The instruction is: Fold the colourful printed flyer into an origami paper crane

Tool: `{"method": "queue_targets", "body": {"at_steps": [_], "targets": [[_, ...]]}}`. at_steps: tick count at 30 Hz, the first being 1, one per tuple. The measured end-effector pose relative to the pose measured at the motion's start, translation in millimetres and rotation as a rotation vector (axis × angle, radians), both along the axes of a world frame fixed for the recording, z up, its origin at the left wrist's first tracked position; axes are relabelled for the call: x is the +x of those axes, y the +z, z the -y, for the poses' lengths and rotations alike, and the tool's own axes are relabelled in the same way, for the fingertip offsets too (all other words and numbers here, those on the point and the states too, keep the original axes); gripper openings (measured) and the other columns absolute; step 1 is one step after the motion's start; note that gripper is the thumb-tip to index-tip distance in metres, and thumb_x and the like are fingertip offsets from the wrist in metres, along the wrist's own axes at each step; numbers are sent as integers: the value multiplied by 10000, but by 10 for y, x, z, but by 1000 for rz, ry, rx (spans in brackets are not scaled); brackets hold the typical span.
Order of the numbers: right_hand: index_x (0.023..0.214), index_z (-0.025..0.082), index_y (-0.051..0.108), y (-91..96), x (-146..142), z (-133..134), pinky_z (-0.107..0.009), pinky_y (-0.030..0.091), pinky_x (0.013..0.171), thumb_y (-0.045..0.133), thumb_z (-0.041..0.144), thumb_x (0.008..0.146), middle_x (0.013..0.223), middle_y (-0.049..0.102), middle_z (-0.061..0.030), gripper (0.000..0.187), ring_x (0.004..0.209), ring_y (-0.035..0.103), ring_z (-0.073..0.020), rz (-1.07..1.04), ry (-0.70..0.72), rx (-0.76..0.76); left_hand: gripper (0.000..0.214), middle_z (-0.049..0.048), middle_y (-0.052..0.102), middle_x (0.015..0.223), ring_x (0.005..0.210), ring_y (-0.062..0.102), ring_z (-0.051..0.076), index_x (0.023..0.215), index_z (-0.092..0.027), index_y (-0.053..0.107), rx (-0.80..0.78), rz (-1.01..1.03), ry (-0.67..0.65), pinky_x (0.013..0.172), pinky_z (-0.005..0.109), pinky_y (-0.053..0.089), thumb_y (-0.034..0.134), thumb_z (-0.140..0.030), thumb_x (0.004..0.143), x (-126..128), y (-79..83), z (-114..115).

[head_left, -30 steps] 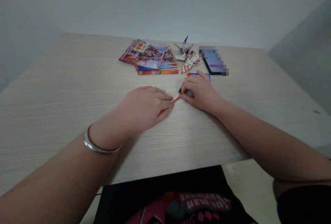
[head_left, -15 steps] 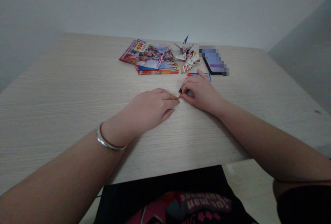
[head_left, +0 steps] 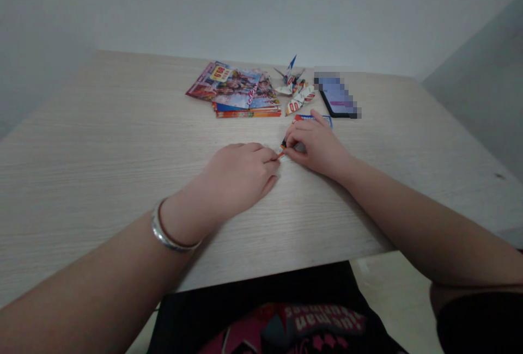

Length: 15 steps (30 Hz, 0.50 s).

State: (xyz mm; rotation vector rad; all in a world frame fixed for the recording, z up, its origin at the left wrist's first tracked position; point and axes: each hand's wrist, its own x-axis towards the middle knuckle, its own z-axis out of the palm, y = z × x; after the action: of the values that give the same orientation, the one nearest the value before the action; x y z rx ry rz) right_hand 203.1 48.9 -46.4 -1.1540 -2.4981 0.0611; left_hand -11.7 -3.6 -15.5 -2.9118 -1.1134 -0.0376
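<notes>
Paper (head_left: 303, 118) lay on the desk (head_left: 122, 125) partly beneath our right hand (head_left: 316, 139), whose fingers pinched its near edge, seemingly steadying it; our left hand (head_left: 241, 177) laid close-set fingers, thumb apart, at its narrow tip, probably keeping it down.

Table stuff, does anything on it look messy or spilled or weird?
Nothing looks spilled. The pile of printed sheets is askew: its top sheets stick out to the left past the ones underneath. The phone looks odd too, because it breaks up into blurry squares in the picture.
</notes>
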Motion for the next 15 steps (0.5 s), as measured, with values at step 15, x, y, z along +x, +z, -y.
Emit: {"method": "queue_targets", "body": {"at_steps": [15], "targets": [[777,231,620,-15,72,19,-538,210,1188,616,259,875,955,721,-23,102,985,643,-226,-2,16,2,342,97,697,1279,1172,645,230,1269,-146,653,-82,221,-29,1057,389,476,457,-252,1010,-85,-65,-96]]}}
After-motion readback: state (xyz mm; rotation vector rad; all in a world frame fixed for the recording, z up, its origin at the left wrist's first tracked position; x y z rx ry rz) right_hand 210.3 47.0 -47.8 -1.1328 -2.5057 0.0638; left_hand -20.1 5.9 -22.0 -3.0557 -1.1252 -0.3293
